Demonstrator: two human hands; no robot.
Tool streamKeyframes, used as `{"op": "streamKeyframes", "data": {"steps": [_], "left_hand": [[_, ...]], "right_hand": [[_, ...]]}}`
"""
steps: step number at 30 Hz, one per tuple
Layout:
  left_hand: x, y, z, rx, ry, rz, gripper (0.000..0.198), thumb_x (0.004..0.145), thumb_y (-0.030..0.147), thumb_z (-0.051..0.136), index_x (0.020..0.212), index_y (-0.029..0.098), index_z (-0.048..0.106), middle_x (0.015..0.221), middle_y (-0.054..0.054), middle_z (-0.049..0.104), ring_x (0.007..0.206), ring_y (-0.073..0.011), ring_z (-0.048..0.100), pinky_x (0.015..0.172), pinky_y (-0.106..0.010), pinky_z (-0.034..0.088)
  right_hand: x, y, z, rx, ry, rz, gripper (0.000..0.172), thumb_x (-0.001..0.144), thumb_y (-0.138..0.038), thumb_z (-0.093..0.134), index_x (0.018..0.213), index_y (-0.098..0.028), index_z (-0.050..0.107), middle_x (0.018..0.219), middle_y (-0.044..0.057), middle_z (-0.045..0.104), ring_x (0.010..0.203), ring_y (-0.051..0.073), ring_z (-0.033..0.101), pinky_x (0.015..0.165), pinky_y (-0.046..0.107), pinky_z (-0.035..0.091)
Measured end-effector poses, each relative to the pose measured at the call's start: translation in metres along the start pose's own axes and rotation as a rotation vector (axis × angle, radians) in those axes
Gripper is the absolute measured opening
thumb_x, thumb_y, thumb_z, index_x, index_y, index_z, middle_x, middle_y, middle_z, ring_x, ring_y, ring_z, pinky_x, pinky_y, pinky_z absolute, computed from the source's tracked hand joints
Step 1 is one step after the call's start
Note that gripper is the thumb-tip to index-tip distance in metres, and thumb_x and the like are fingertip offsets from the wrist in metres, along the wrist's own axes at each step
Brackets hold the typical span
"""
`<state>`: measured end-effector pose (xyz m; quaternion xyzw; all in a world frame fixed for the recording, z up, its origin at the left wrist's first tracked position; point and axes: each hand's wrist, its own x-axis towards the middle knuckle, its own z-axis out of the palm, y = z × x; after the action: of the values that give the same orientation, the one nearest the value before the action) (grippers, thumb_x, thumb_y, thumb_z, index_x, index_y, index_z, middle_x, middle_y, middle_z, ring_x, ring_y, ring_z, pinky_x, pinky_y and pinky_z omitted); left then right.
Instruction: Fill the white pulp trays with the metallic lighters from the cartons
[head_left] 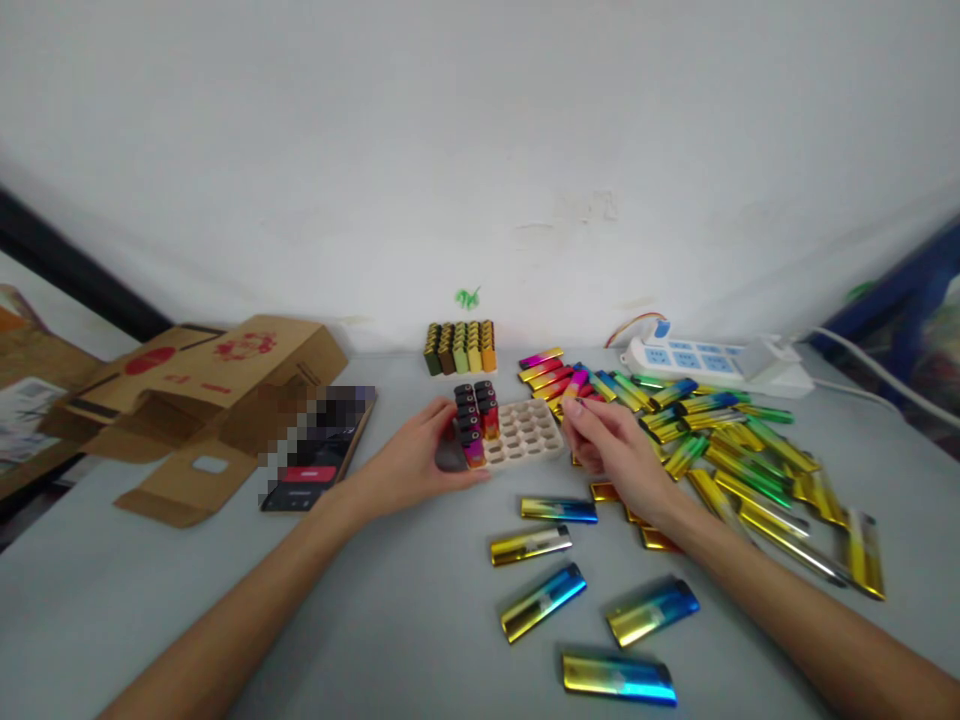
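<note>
A pale tray with rows of holes [525,432] lies on the table, with several black-topped lighters [469,425] standing upright at its left end. My left hand [416,450] is curled round that end, thumb along the front and fingers behind. Just right of the tray, my right hand [611,440] pinches a lighter with a pink and yellow metallic body [576,384]; its lower part is hidden by the fingers. Loose blue and gold lighters [559,510] lie in front of the tray. A big heap of shiny lighters [750,460] spreads beyond my right forearm.
At the wall stands a full block of upright lighters [460,348]. A white power strip [682,358] with cables sits behind the heap. To the left are a phone [315,470], partly blurred, and an open cardboard box [217,370].
</note>
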<state>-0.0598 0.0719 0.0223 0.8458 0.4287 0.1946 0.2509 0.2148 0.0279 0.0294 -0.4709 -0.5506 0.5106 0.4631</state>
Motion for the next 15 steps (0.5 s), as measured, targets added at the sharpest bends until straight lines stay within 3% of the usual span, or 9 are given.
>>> {"op": "streamKeyframes", "data": {"steps": [5,10,15], "left_hand": [[0.001,0.0,0.0,-0.014,-0.011,0.004,0.061,0.081,0.057,0.084,0.127,0.02,0.069,0.135,-0.015,0.066,0.123,-0.0356,0.067,0.102,-0.049,0.061],[0.0,0.001,-0.001,0.023,-0.005,-0.005,0.062,0.081,0.062,0.083,0.125,0.02,0.069,0.131,-0.015,0.067,0.122,-0.0363,0.067,0.099,-0.048,0.062],[0.001,-0.002,0.0,0.034,-0.009,-0.006,0.064,0.08,0.064,0.082,0.125,0.021,0.069,0.129,-0.014,0.067,0.12,-0.0357,0.067,0.098,-0.046,0.062]], "right_hand": [[0.002,0.009,-0.001,-0.203,0.19,-0.083,0.06,0.087,-0.068,0.067,0.055,-0.025,0.041,0.052,-0.005,0.036,0.051,0.011,0.029,0.046,0.027,0.021],[0.005,0.017,-0.005,-0.052,0.162,-0.036,0.05,0.091,-0.056,0.064,0.058,-0.026,0.041,0.05,-0.007,0.033,0.046,0.01,0.026,0.042,0.026,0.02],[0.006,0.013,-0.002,0.037,0.156,-0.016,0.053,0.092,-0.068,0.067,0.069,-0.025,0.046,0.057,-0.008,0.036,0.048,0.009,0.026,0.041,0.025,0.019]]}}
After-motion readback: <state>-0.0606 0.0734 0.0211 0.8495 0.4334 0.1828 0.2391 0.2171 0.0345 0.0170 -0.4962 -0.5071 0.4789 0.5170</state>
